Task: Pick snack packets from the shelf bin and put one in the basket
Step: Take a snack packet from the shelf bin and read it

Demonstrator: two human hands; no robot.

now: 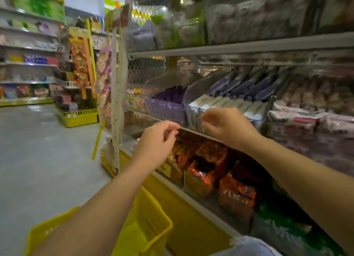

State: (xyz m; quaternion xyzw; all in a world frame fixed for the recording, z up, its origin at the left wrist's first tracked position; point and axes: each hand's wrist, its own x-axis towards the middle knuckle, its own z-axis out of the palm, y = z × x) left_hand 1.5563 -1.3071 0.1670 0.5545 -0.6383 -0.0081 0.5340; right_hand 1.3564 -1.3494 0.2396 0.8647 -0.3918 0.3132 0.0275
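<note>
Both hands raised before the shelf bin (220,110)
Left hand (159,138) and right hand (228,127) loosely curled, empty; yellow basket (151,225) below

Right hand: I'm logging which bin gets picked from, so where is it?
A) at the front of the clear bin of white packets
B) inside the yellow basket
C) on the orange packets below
A: the right hand is at the front wall of the clear bin holding the white packets.
</note>
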